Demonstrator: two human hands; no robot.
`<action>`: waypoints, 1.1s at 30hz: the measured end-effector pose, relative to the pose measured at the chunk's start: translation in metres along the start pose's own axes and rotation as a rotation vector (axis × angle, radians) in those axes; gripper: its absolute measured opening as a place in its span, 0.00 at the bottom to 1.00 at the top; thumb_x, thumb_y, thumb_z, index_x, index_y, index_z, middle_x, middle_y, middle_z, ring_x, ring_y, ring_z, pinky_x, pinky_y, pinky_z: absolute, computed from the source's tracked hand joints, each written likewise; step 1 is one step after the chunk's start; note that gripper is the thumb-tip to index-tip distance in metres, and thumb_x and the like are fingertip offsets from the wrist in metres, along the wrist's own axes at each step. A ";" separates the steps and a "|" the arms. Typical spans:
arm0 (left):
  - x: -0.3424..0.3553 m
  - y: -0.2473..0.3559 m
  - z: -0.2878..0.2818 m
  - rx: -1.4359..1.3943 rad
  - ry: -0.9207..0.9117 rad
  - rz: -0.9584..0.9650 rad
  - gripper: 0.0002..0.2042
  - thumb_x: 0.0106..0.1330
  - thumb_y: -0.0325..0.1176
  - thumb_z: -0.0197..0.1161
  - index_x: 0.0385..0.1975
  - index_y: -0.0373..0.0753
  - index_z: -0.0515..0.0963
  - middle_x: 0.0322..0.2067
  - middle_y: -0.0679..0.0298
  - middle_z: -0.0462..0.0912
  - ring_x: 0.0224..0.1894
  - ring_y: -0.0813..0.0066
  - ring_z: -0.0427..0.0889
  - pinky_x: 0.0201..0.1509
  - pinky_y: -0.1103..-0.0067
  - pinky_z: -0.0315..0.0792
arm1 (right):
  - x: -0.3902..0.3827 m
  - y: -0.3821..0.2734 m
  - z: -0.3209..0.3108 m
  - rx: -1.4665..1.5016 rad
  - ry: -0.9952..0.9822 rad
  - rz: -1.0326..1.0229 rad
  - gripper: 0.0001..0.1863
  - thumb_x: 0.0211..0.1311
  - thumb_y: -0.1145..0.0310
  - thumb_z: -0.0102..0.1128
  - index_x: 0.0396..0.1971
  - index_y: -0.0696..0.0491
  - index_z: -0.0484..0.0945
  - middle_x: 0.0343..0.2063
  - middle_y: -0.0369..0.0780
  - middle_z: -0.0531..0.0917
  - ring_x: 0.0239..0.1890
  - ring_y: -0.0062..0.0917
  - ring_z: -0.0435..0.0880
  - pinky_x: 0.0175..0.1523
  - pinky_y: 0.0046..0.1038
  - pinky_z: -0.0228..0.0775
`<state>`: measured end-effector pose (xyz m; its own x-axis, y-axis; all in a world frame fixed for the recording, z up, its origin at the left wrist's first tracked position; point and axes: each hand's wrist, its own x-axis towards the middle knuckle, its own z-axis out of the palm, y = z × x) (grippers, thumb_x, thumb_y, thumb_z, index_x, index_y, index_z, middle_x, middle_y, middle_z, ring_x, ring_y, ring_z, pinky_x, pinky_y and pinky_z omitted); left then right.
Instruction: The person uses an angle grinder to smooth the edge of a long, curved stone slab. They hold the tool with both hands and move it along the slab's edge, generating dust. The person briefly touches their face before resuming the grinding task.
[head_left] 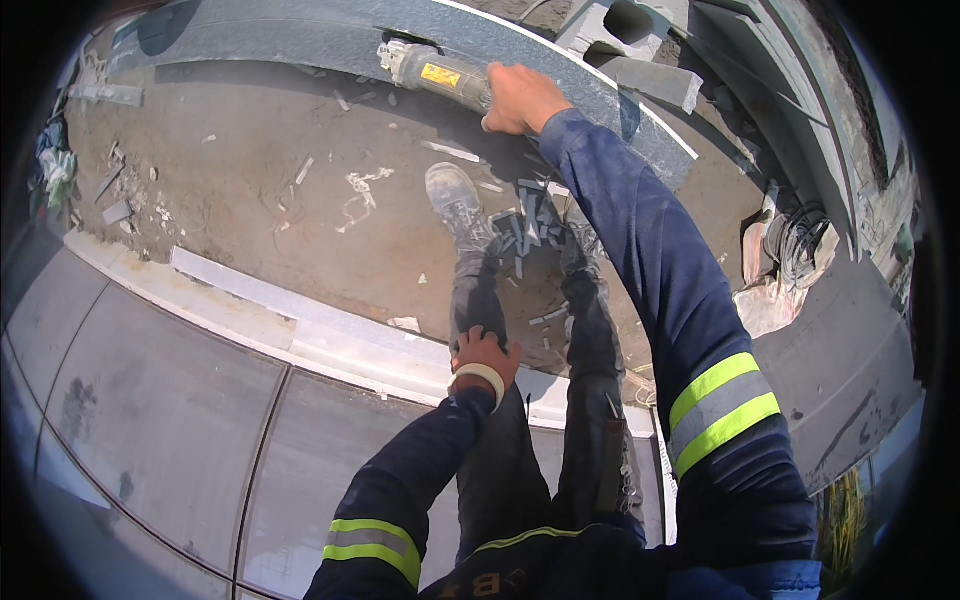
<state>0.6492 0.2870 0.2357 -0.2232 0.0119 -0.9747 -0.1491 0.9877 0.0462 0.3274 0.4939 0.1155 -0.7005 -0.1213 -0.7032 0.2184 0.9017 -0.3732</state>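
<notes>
With my right arm stretched far forward, my right hand (524, 100) grips the rear body of an angle grinder (440, 80). The grinder's dark disc (410, 42) meets the top of a long grey stone slab (300, 40), close to its far edge. My left hand (487, 358) rests on my left leg near the knee, its fingers spread and nothing in it. A pale band circles that wrist. Both sleeves are dark blue with yellow-green and grey stripes. How the fingers of my right hand wrap underneath is hidden.
Thin grey stone offcuts (530, 220) lie between my dusty shoes (455, 195). Hollow concrete blocks (628, 30) stand beyond the slab. On the right are leaning panels (800, 90) and a torn sack with coiled cable (795, 250). A pale stone curb (250, 290) borders the large grey tiles (160, 400).
</notes>
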 end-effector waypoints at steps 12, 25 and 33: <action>0.001 0.001 0.002 0.001 0.031 0.015 0.28 0.73 0.57 0.58 0.53 0.35 0.85 0.64 0.51 0.76 0.68 0.49 0.72 0.70 0.52 0.70 | -0.016 0.016 0.007 0.012 0.039 0.008 0.27 0.51 0.65 0.75 0.51 0.60 0.81 0.47 0.54 0.89 0.52 0.50 0.89 0.57 0.44 0.83; -0.002 0.002 -0.002 0.025 0.003 -0.002 0.31 0.74 0.59 0.57 0.57 0.35 0.84 0.67 0.51 0.74 0.71 0.49 0.70 0.72 0.52 0.69 | -0.033 0.022 0.004 -0.009 0.017 0.012 0.28 0.51 0.65 0.74 0.52 0.60 0.80 0.47 0.53 0.89 0.52 0.49 0.89 0.58 0.44 0.83; 0.000 0.006 -0.002 0.008 -0.028 -0.012 0.30 0.74 0.59 0.57 0.56 0.35 0.84 0.67 0.52 0.74 0.71 0.48 0.70 0.72 0.51 0.69 | -0.013 0.011 0.004 0.018 0.010 0.020 0.28 0.51 0.65 0.74 0.53 0.60 0.81 0.47 0.53 0.90 0.52 0.49 0.90 0.58 0.44 0.84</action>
<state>0.6466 0.2928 0.2366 -0.1941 0.0041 -0.9810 -0.1440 0.9890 0.0326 0.3420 0.5036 0.1183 -0.7026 -0.0995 -0.7046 0.2443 0.8962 -0.3702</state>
